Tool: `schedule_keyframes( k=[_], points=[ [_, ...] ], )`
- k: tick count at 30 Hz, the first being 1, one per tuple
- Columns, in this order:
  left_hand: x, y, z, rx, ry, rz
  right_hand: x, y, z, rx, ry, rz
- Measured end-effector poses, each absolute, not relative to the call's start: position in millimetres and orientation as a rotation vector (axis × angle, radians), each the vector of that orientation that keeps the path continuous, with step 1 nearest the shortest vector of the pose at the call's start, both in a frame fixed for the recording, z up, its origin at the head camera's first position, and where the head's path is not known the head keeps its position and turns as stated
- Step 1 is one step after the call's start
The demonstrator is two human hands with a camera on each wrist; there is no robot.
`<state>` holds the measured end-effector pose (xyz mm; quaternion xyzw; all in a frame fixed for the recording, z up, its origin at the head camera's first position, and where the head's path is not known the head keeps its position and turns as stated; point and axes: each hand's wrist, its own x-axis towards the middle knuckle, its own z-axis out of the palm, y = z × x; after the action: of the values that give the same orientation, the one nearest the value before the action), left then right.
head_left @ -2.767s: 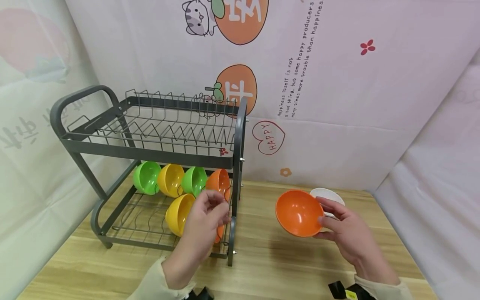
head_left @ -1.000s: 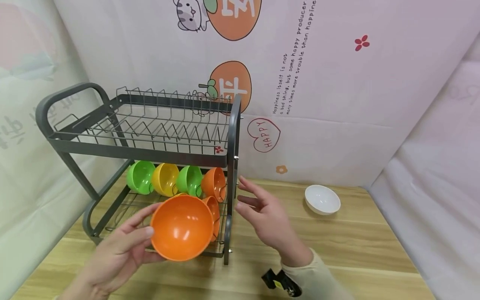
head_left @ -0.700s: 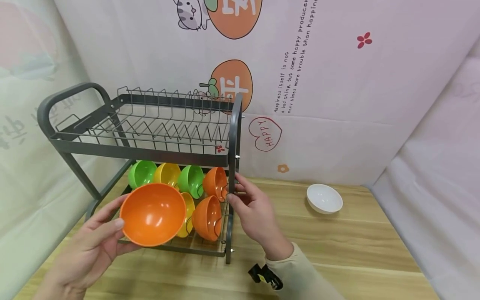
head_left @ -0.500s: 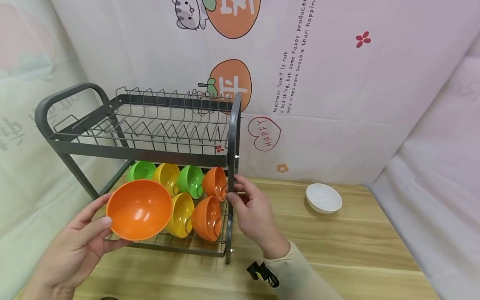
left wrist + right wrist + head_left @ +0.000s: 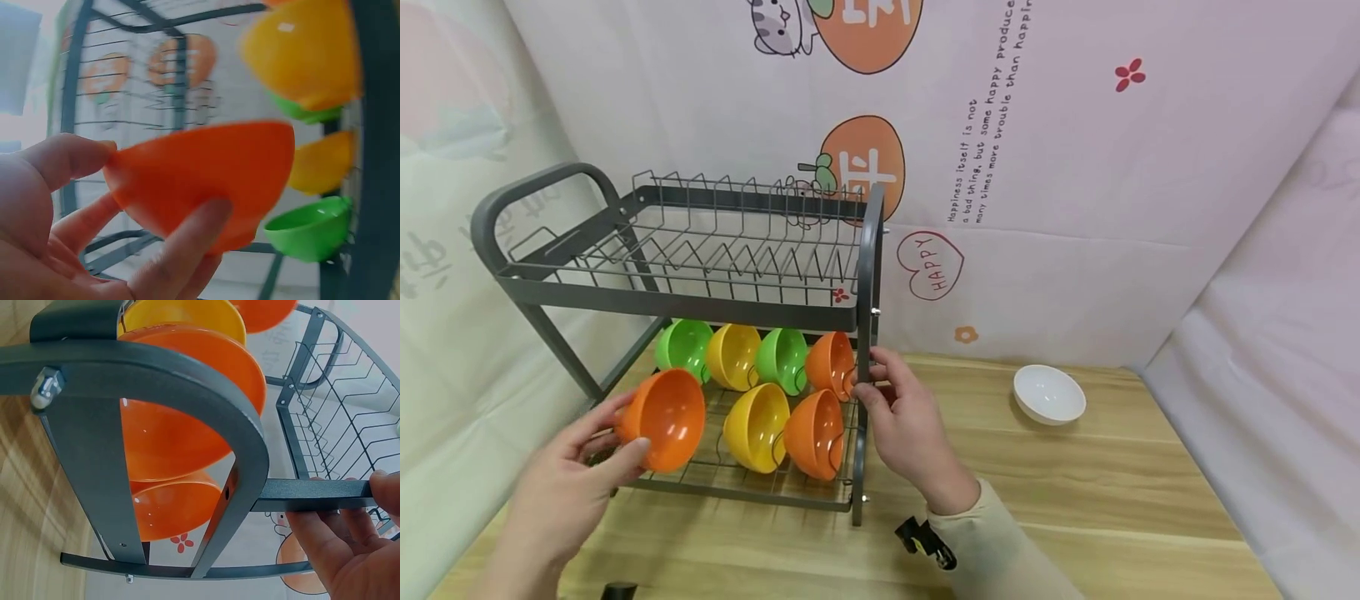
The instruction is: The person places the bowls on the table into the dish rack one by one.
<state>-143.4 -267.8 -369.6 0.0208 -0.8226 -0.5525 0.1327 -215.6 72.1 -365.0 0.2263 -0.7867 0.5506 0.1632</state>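
Note:
An orange bowl (image 5: pixel 668 421) is tilted with its opening to the right, at the front left of the dish rack's lower tier. My left hand (image 5: pixel 568 479) holds it between thumb and fingers; the left wrist view shows the fingers spread along the bowl's outside (image 5: pixel 206 181). My right hand (image 5: pixel 913 429) grips the right upright of the dark grey dish rack (image 5: pixel 700 304), and in the right wrist view the thumb and fingers (image 5: pixel 319 540) are on opposite sides of that bar. To the right of the held bowl, a yellow bowl (image 5: pixel 754 429) and another orange bowl (image 5: pixel 814 435) stand on edge.
Behind them is a row of tilted bowls: green (image 5: pixel 683 346), yellow (image 5: pixel 732 357), green (image 5: pixel 782 360) and orange (image 5: pixel 830 365). The upper wire tier (image 5: pixel 722 242) overhangs this row. A white bowl (image 5: pixel 1048 394) sits on the wooden table (image 5: pixel 1075 500) at right.
The orange bowl passed from my right hand to my left, then moved left to the lower tier and turned rightward. My right hand left the bowl and took hold of the rack's upright.

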Motion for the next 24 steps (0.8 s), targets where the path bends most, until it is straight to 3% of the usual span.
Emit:
schedule_keyframes(
  k=[4,24],
  points=[
    [-152,-259,-378,0.147,-2.628,-1.115,-216,73,-365,0.650,-2.240,1.558],
    [-180,-244,-390,0.158,-2.814,-1.064,-216,72,-366,0.642,-2.260,1.577]
  ],
)
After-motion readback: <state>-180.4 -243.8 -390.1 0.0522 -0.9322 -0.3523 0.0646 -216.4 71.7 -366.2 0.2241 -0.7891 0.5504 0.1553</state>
